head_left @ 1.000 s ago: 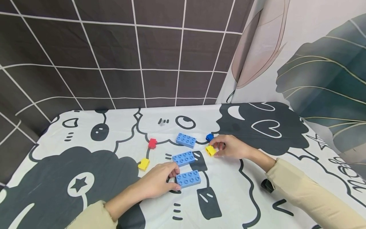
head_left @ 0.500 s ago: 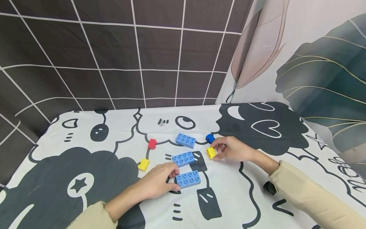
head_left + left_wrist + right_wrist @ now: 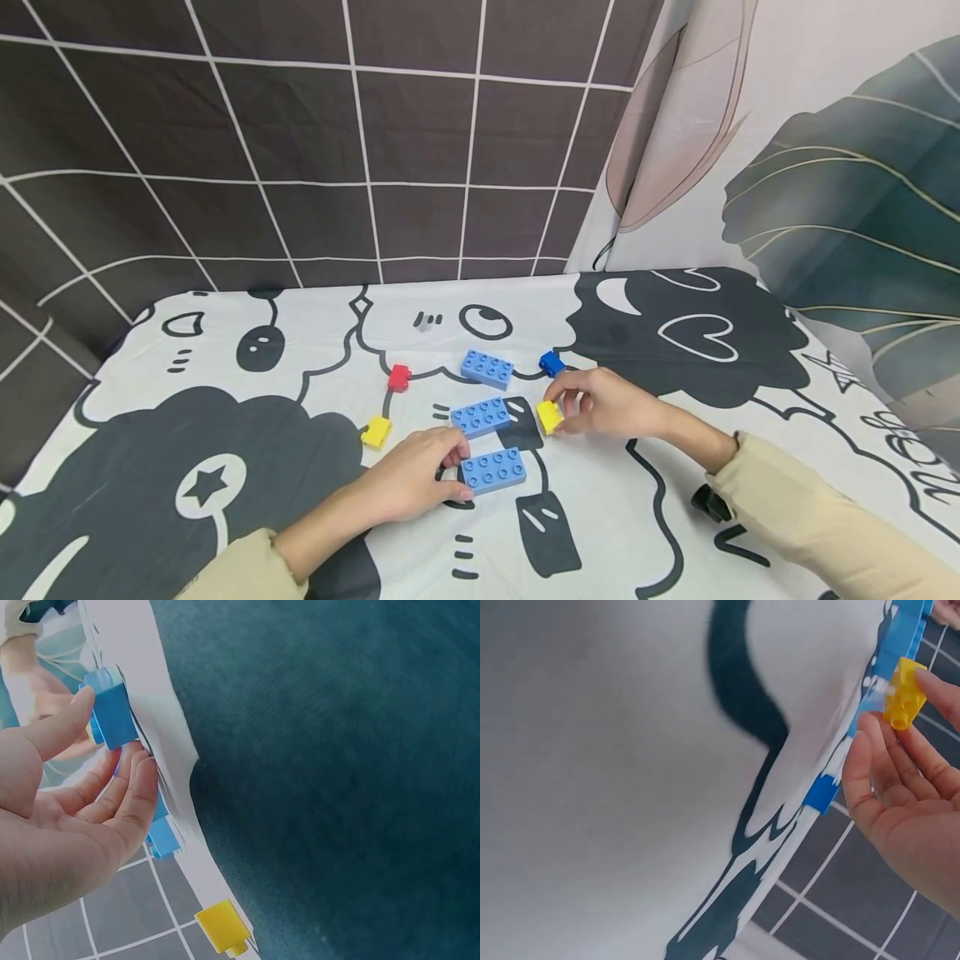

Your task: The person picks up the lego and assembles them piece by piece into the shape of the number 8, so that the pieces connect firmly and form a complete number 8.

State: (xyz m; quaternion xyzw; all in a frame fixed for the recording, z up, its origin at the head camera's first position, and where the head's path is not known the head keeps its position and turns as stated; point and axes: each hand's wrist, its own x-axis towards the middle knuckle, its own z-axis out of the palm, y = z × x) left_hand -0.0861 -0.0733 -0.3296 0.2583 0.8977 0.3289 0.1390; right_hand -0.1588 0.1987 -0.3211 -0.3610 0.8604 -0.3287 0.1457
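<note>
My left hand (image 3: 414, 473) grips the left end of the nearest light blue building brick (image 3: 493, 471), thumb on its near side; the left wrist view shows that brick (image 3: 114, 712) between thumb and fingers. My right hand (image 3: 611, 403) pinches a small yellow brick (image 3: 550, 417) between thumb and fingers, right of the light blue ones. In the right wrist view the yellow brick's studs (image 3: 900, 718) show. Two more light blue bricks lie beyond the left hand, a middle one (image 3: 481, 416) and a far one (image 3: 487, 368).
A small dark blue brick (image 3: 552, 363) lies just beyond the right hand. To the left are a red brick (image 3: 399, 378) and another yellow brick (image 3: 377, 432). A patterned cloth (image 3: 600, 517) covers the table, and a dark gridded wall covering (image 3: 300, 133) rises behind it.
My right hand has moved a little nearer to me with the yellow brick, which has turned slightly. More of the dark blue brick shows. My left hand stays where it was.
</note>
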